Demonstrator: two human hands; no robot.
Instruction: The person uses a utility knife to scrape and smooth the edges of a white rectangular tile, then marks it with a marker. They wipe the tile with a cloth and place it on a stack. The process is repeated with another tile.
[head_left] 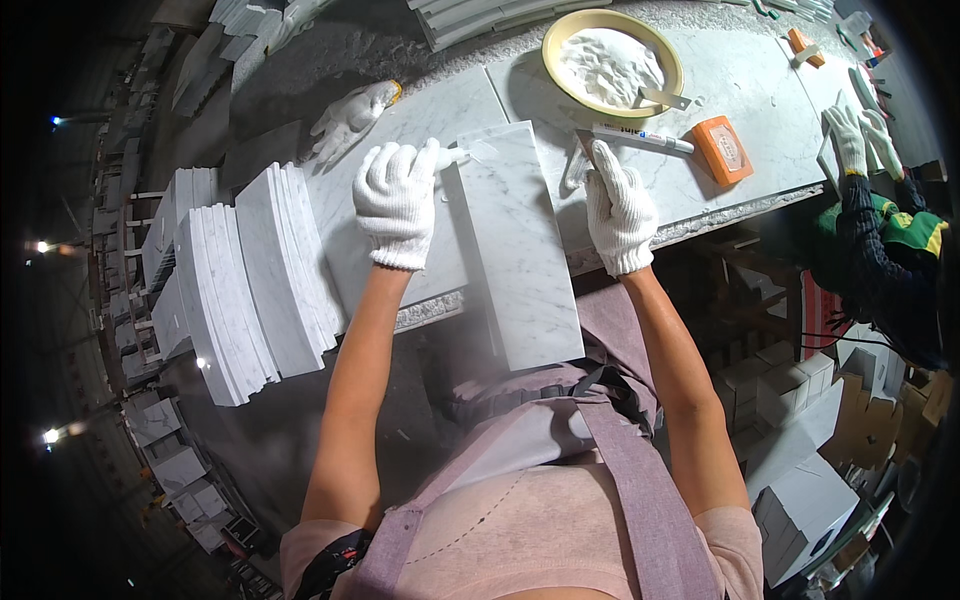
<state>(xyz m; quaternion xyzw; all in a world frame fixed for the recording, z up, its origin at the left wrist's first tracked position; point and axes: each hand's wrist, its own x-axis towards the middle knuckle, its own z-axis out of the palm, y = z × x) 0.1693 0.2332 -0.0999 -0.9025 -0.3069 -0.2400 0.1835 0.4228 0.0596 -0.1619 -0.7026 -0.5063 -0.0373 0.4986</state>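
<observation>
My left hand [396, 200], in a white knitted glove, is closed around a small white squeeze bottle; its pale nozzle [455, 155] points right over the far left corner of a grey-veined marble slab [522, 235]. The long slab lies across the bench edge, its near end overhanging toward my lap. To its right, my right hand [622, 215], also gloved, is closed on a thin dark strip [585, 143] that resembles a scraper blade; the grip hides most of it. A small pale clear object [575, 170] lies beside those fingers, too indistinct to name.
Beyond the right hand are a yellow bowl [552, 75] of white paste with a spatula [665, 98], a marker [645, 138] and an orange box [722, 150]. Stacked slabs [285, 260] stand left, near a loose glove [350, 120]. At right, a co-worker's gloved hands [848, 140] rest at the bench.
</observation>
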